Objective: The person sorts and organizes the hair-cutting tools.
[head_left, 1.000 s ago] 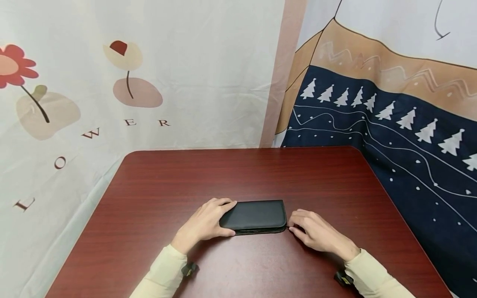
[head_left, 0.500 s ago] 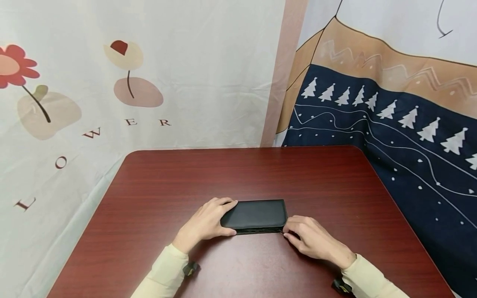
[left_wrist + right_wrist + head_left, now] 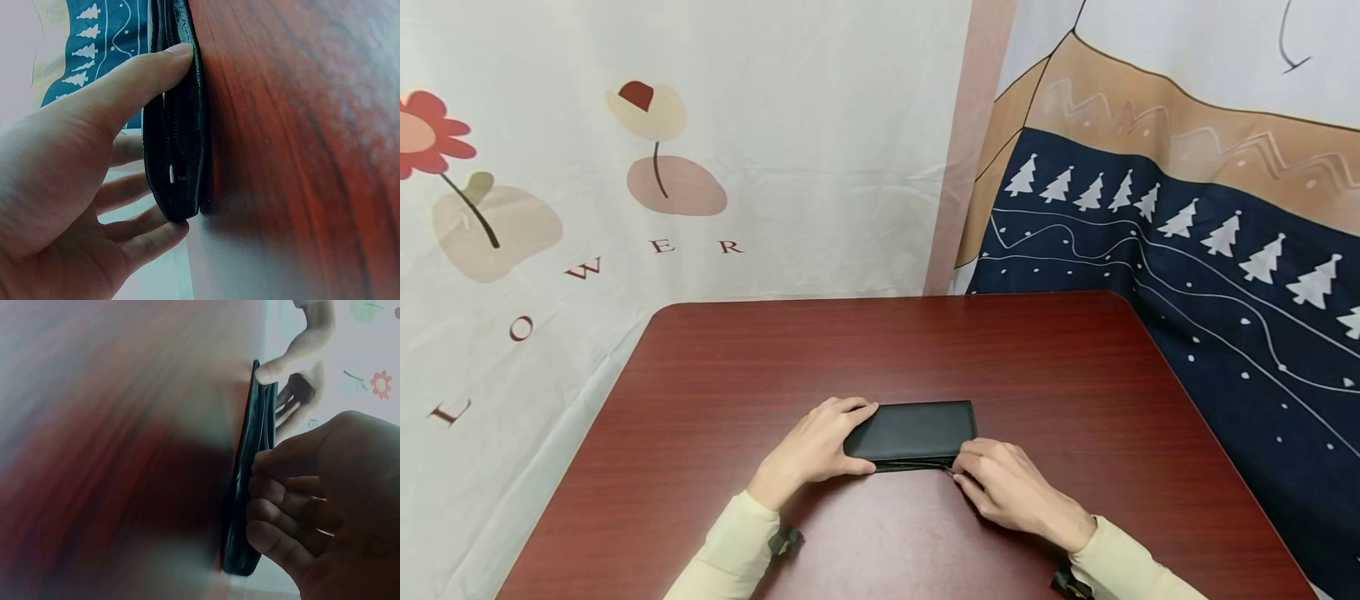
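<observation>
A black zip wallet (image 3: 917, 430) lies flat on the table, its zipped edge facing me. My left hand (image 3: 816, 443) grips its left end, thumb on the near edge and fingers around the far side. In the left wrist view, two rows of zipper teeth (image 3: 177, 125) run apart along that edge beneath the thumb. At the near right part of the wallet, my right hand (image 3: 1017, 487) pinches the zipper pull between thumb and curled fingers; the fingertips mostly hide it. The right wrist view shows a gap along the edge between both hands.
The dark red wooden table (image 3: 760, 358) extends around the wallet on all sides. Behind it hang a pale flower-printed cloth (image 3: 835, 167) and a navy tree-patterned cloth (image 3: 1150, 275). Both wrists carry small black devices (image 3: 784, 542).
My right hand has moved left along the wallet's near edge, from just beyond its right corner, taking the zipper pull along. The left hand and wallet have stayed nearly still.
</observation>
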The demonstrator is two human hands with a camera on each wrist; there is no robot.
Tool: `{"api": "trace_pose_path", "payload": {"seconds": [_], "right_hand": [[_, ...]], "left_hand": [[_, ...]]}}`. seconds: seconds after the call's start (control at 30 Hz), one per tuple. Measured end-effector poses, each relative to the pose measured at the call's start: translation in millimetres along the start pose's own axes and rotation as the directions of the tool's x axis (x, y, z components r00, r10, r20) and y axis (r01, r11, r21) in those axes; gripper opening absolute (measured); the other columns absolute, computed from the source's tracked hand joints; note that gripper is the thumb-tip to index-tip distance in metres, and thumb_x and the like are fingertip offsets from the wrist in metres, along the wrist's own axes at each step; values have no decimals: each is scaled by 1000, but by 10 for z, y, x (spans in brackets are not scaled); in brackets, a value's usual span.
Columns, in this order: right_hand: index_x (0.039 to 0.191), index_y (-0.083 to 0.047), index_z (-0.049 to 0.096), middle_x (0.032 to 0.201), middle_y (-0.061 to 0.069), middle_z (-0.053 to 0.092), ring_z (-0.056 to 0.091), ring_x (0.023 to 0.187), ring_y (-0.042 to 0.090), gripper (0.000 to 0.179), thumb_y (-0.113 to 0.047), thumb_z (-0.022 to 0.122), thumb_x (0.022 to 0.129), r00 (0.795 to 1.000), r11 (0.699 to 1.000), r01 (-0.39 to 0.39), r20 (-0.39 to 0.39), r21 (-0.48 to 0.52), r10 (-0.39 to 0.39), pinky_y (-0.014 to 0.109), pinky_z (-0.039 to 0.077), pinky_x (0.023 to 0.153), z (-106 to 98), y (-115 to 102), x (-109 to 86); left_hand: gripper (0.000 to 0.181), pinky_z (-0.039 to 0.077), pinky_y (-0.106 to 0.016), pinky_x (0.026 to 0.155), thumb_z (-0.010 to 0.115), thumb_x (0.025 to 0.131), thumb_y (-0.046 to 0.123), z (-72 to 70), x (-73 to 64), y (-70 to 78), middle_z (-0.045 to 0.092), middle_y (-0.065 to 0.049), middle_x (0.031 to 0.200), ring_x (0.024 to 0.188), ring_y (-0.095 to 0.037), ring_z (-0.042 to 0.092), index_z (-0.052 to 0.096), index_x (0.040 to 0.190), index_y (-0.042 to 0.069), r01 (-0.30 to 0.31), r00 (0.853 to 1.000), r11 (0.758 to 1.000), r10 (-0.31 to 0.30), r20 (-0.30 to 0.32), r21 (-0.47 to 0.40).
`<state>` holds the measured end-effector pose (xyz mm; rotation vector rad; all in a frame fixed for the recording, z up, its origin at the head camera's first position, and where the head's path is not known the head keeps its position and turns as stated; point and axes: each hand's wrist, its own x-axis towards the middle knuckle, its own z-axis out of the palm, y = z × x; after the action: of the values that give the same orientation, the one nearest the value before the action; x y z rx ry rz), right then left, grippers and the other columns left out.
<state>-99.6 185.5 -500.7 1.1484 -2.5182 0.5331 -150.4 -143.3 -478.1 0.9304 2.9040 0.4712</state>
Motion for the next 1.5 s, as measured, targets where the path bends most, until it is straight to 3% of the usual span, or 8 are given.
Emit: {"api": "trace_pose_path", "payload": {"seconds": [0.53,1.23,1.5], "right_hand": [[82,-18,74,79,-10,66,60,73,6,20,-10,90,89,998,996,61,-6,-67,-62,21,53,63,171,-221,259],[90,-19,80,85,-9,67,61,76,4,12,-16,90,95,997,998,31,76,-48,-28,21,55,64,137,-214,260],[88,-20,78,85,-10,65,59,77,6,14,-18,91,93,994,991,95,67,-91,-89,22,54,64,151,-213,272]], "left_hand": [[88,60,-56,111,99,83,42,-1,-2,-1,71,-12,152,135,-37,69,66,157,6,-1,1000,1000,1,-7,0],[87,59,-57,113,98,86,41,0,-15,-5,69,-13,154,137,-39,68,64,158,6,1,1000,1000,-1,8,-11],[87,60,-57,111,98,86,42,5,-8,-16,69,-13,154,136,-38,68,64,158,7,-1,1000,1000,1,10,-6]]}}
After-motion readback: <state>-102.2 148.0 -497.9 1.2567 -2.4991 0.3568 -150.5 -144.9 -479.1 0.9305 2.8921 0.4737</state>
